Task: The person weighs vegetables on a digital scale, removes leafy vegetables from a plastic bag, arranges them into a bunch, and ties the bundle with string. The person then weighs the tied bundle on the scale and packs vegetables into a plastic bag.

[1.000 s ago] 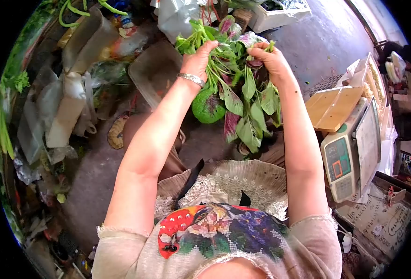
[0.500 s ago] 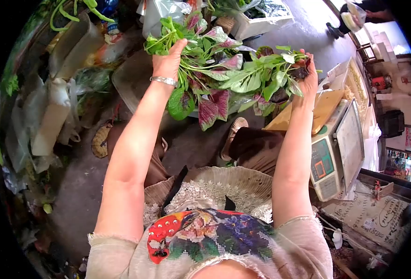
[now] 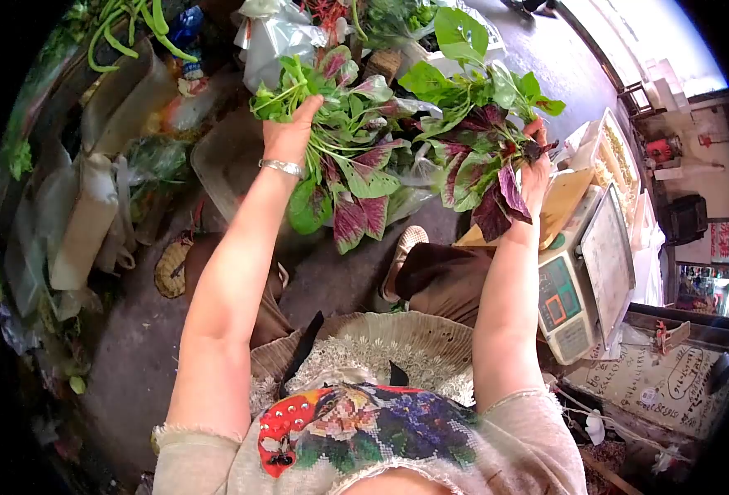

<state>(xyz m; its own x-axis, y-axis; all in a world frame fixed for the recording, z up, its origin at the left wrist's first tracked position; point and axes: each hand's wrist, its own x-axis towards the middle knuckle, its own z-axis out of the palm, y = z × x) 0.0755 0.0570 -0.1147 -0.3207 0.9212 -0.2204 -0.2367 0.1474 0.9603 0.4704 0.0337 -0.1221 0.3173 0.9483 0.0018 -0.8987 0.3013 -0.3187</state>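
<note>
My left hand (image 3: 292, 134), with a silver bracelet at the wrist, is wrapped round a bunch of green and purple leaves (image 3: 364, 177). Its leafy stems spread to the right and hang down. Farther right, my right hand (image 3: 535, 165) grips a second bunch of green and purple leaves (image 3: 472, 169), whose tips point up and left. Dark stem ends show at the fingers. The two bunches nearly meet in the middle, above a grey tub (image 3: 216, 165) that they partly hide.
A scale (image 3: 566, 309) stands at the right beside a wooden board (image 3: 564, 206) and a long white box (image 3: 616, 153). Plastic bags and a white foam piece (image 3: 88, 223) lie at the left. Handwritten cardboard (image 3: 653, 384) is at lower right. A white bag (image 3: 278, 45) sits ahead.
The hands have moved apart, each with its own bunch. The right bunch has swung upright, its leaves spreading up and left. The view has turned to the right.
</note>
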